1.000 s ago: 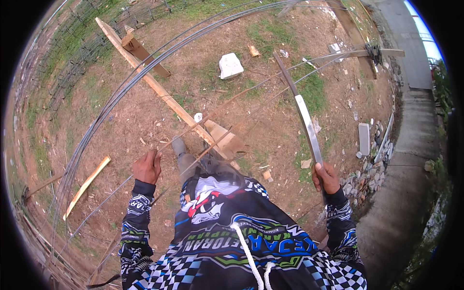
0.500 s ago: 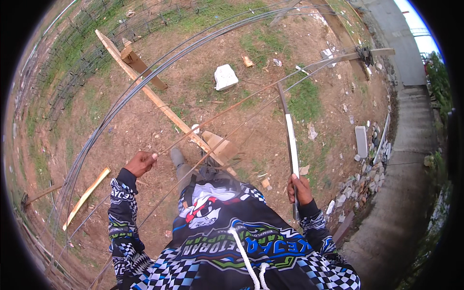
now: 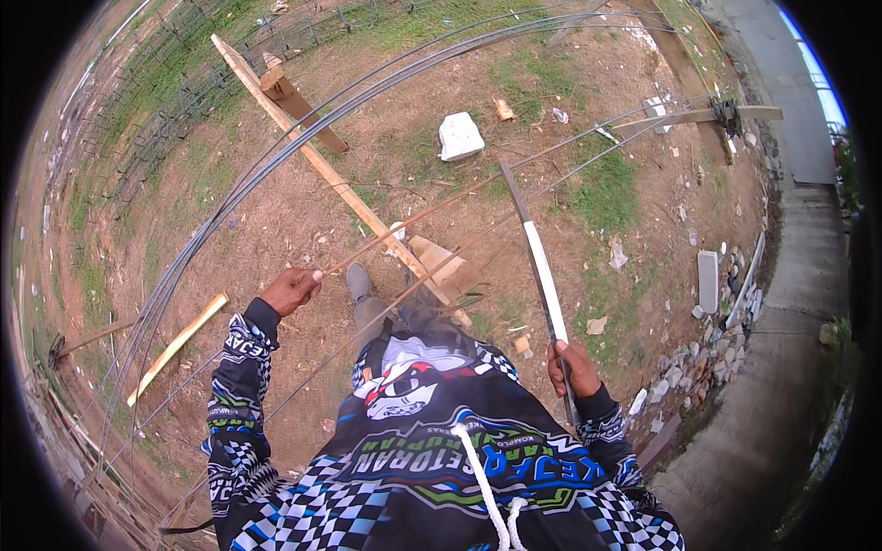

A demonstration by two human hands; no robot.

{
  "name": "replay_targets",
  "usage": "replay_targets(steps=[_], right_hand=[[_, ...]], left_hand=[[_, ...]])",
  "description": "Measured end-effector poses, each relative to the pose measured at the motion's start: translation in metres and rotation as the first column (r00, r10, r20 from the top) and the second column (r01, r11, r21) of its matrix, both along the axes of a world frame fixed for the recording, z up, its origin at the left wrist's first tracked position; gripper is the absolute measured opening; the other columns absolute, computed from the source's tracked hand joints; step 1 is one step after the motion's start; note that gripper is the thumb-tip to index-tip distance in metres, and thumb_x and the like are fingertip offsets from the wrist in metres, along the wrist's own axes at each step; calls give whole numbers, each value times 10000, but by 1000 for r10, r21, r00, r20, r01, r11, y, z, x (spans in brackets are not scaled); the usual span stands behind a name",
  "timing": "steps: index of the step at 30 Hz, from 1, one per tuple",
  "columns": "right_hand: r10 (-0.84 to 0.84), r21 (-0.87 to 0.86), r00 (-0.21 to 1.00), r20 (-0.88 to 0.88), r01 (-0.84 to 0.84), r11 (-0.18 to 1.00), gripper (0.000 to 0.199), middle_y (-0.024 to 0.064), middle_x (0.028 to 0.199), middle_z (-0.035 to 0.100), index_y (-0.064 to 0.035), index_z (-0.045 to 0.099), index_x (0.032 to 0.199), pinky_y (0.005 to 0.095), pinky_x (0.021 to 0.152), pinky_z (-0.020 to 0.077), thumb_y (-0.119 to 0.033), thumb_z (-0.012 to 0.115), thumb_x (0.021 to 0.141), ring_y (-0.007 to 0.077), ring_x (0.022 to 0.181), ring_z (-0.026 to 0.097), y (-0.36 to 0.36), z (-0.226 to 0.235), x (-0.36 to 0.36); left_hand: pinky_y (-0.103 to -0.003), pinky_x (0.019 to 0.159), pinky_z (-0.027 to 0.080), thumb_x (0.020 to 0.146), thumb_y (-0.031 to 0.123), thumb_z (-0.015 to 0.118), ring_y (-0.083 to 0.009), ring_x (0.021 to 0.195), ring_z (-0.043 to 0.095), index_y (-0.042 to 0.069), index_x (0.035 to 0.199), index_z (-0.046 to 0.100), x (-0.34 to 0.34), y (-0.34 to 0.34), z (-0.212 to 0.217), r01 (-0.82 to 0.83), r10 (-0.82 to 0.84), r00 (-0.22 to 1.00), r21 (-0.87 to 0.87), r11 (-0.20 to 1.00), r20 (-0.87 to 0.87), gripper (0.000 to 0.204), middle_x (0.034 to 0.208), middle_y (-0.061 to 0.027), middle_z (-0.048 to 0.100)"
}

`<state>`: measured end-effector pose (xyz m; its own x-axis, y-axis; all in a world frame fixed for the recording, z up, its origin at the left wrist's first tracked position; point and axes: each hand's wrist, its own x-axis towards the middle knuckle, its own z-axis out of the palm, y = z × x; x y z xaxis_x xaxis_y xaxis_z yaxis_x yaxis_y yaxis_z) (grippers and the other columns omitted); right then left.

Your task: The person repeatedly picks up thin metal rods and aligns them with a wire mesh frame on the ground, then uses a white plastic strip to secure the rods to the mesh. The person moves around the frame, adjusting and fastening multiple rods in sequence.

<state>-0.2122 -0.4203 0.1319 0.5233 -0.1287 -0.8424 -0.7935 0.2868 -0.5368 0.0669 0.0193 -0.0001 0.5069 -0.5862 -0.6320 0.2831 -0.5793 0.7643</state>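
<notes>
Over a yard of dirt and grass, a person's two hands were well apart, and each had a grip on something. The left hand had its thumb and fingers pinched on the near end of the upper rod, a long, thin, rusty one. That rod ran up and away to the right, above a long wooden board on the ground. The right hand was wrapped around the low part of a flat bar with a dark far end and a bright white face. The bar pointed away from the person, and its dark tip was by the upper rod. It also crossed the line of the lower rod, which ran beside the first one. Looking down like this, it was hard to tell if the bar touched the rods or just passed over them.

A white block lay past the rods, and a boot showed just below the upper rod.

My guess was that the step in hand was to steady the rod with one hand and place the bar by it with the other. The next move seemed to call for a firm left pinch and a careful right wrist, so neither thin thing wobbled.
</notes>
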Motion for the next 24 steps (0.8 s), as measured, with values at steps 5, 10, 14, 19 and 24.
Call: replay_targets(steps=[5, 10, 14, 19, 24], right_hand=[[121, 12, 992, 21, -121, 993, 354, 24, 546, 467, -48, 516, 894, 249, 341, 359, -384, 452, 986, 121, 362, 431, -5, 2, 0], [81, 121, 996, -36, -76, 990, 355, 26, 556, 474, -40, 520, 906, 255, 343, 368, -377, 444, 990, 121, 369, 438, -6, 23, 7], [155, 55, 983, -101, -150, 987, 366, 24, 567, 480, -35, 521, 910, 260, 344, 371, -381, 436, 994, 122, 373, 443, -2, 49, 23], [176, 30, 974, -142, -173, 984, 368, 14, 592, 480, -37, 514, 926, 259, 358, 371, -385, 425, 1002, 119, 397, 451, 8, 67, 34], [194, -55, 973, -123, -202, 978, 362, 10, 586, 465, -41, 508, 910, 259, 359, 363, -383, 435, 1004, 110, 394, 440, 27, 76, 34]], left_hand=[[-284, 485, 283, 983, 485, 463, -86, 511, 341, 90, 651, 493, 3, 2, 11, -5, 6, 1000, 37, 999, -31, 516, 543, 44, 373], [-300, 489, 296, 987, 472, 448, -102, 503, 355, 79, 656, 493, -2, -3, 5, -21, 18, 997, 38, 999, 73, 516, 530, 31, 368], [-389, 547, 357, 990, 408, 452, -239, 531, 431, 36, 698, 503, -11, -5, 8, 2, -50, 929, 130, 992, 366, 476, 557, -81, 416], [-438, 585, 392, 992, 400, 424, -337, 566, 490, 8, 759, 513, -12, -9, 17, 45, -105, 904, 152, 987, 415, 465, 598, -152, 470], [-350, 532, 345, 993, 385, 447, -157, 548, 379, 15, 673, 470, -11, -10, 11, 29, -58, 948, 97, 995, 313, 489, 569, -45, 406]])
